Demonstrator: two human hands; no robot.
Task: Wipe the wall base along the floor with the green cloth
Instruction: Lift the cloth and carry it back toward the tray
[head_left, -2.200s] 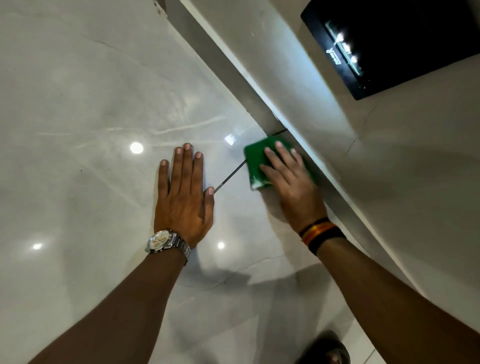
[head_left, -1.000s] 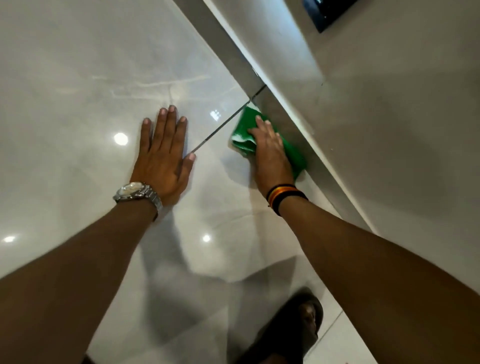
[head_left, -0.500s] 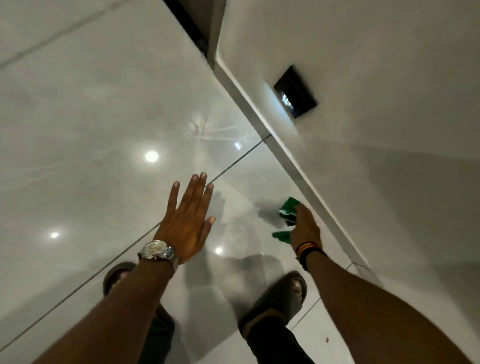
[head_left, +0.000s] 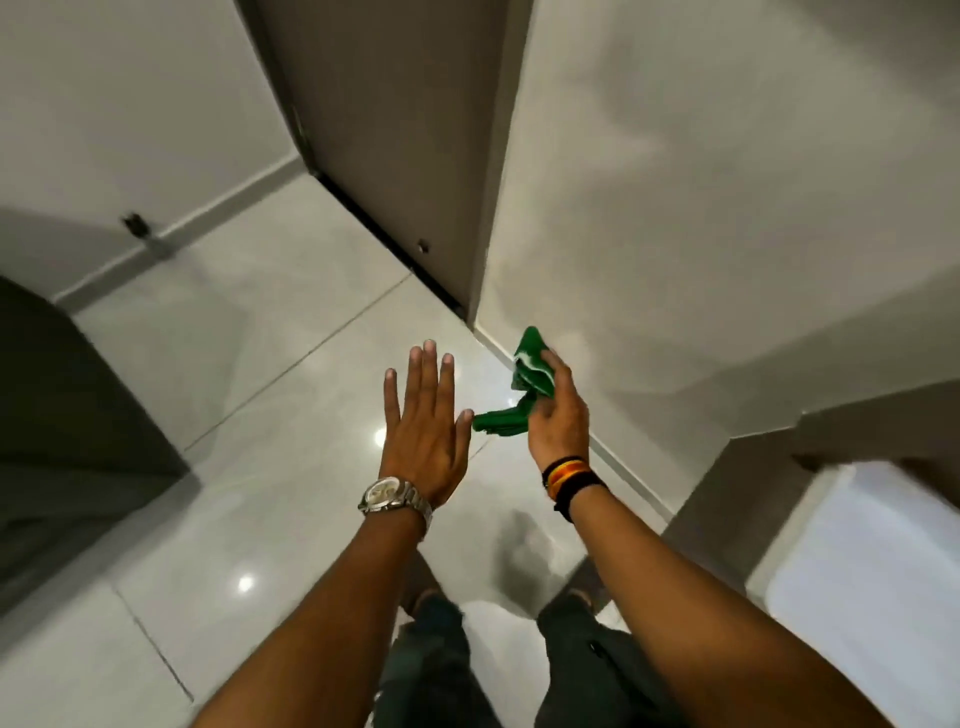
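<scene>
Head view: the green cloth (head_left: 527, 382) is held crumpled in the right hand (head_left: 558, 421), fingers curled around it, one end sticking up and the other drooping toward the left hand (head_left: 423, 426). It is carried in the air, off the floor (head_left: 291, 364) and apart from the wall base (head_left: 618, 470), which runs along the foot of the wall (head_left: 701, 208) just right of the hand. The left hand is held flat and empty, fingers straight and slightly spread, probably for balance. Both hands being lifted, the wiping is judged paused or finished on this stretch. The cloth looks soft and limp, with a pale streak on its folds. The floor is made of large glossy pale tiles with thin dark joints, and ceiling lights are mirrored in it. The base is seen as a narrow, smooth, light strip ending at a brown door (head_left: 395, 130).
</scene>
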